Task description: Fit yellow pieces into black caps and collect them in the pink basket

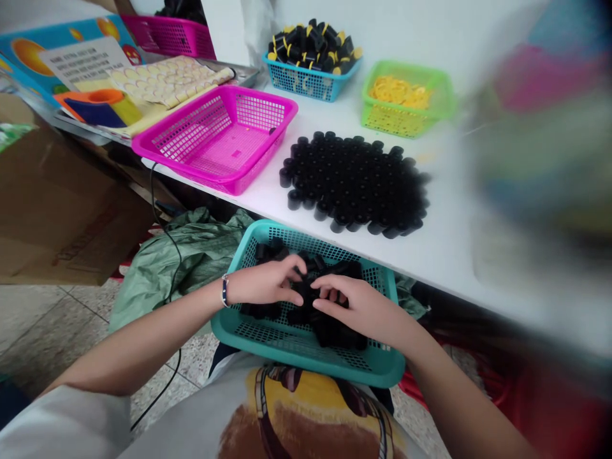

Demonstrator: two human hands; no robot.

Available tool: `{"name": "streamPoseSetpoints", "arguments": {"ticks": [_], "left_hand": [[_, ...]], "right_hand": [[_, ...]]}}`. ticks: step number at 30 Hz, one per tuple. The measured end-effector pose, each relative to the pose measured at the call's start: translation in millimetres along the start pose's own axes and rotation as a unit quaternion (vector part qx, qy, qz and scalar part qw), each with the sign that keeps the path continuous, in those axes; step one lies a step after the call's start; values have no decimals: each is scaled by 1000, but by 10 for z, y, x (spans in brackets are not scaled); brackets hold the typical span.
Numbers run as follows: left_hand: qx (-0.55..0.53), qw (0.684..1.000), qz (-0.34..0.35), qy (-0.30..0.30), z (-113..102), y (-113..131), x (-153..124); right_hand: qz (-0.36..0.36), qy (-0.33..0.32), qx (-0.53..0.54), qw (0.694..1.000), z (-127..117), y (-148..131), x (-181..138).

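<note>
We had the loose black caps (342,335) heaped in the teal basket (389,376), below and around our fingertips, their short axes pointing various ways. The left hand (268,282) stood over the basket's left half, its grip partly spread, thumb and fingers apart, with nothing we could make out in it. The right hand (362,308) hung over the right half, fingers curled above the thumb; black showed in that gap, and we could not tell whether this grip had hold of a cap. The two sets of fingertips faced each other just apart, with caps about equally near to both, while the caps toward the near right lay closer to the right hand. The basket's long sides ran roughly along the bench (440,271), its far rim beside the front edge, its near rim close to our shirt (182,408). Past that edge stood a packed cluster of upright black caps (356,182), white surface showing to its right and a narrow strip between it and the pink basket (236,185). Farther back were a blue basket (306,84) of black-and-yellow pieces (313,48) and a green basket (382,121) of yellow rings (399,94).
</note>
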State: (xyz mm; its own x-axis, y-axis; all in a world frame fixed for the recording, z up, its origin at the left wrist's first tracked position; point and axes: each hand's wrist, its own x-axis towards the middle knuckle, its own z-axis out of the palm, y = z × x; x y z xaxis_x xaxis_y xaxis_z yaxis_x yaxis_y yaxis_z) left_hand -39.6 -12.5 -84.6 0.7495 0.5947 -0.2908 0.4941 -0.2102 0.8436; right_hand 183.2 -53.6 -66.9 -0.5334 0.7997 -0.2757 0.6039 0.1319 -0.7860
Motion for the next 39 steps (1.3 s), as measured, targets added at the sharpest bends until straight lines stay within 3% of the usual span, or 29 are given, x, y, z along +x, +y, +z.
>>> {"name": "streamPoseSetpoints", "arguments": {"ticks": [3, 6, 10, 12, 15, 19, 22, 27, 32, 35, 39], "left_hand": [[-28, 990, 81, 114, 55, 49, 12], [21, 973, 131, 187, 176, 91, 36], [42, 955, 209, 206, 250, 117, 69], [54, 955, 221, 191, 189, 129, 72], [138, 963, 164, 165, -38, 103, 50], [294, 934, 19, 199, -377, -131, -2], [347, 918, -65, 180, -452, -357, -21], [379, 909, -84, 153, -284, -465, 5], [381, 905, -88, 167, -239, -406, 35], [371, 911, -76, 163, -286, -364, 28], [371, 923, -51, 90, -218, -302, 25]], "right_hand": [[43, 26, 135, 990, 47, 29, 7], [47, 74, 211, 974, 125, 72, 42], [6, 111, 235, 966, 173, 86, 43], [-6, 120, 178, 977, 145, 101, 7], [8, 153, -5, 988, 45, 208, -69], [42, 222, -218, 949, -85, 508, -140], [46, 216, -303, 927, -115, 728, -150], [68, 149, -376, 912, -81, 776, -108], [20, 106, -371, 922, 31, 369, 42], [-43, 83, -356, 930, 126, 135, 271], [-73, 50, -343, 935, 254, 96, 729]]}}
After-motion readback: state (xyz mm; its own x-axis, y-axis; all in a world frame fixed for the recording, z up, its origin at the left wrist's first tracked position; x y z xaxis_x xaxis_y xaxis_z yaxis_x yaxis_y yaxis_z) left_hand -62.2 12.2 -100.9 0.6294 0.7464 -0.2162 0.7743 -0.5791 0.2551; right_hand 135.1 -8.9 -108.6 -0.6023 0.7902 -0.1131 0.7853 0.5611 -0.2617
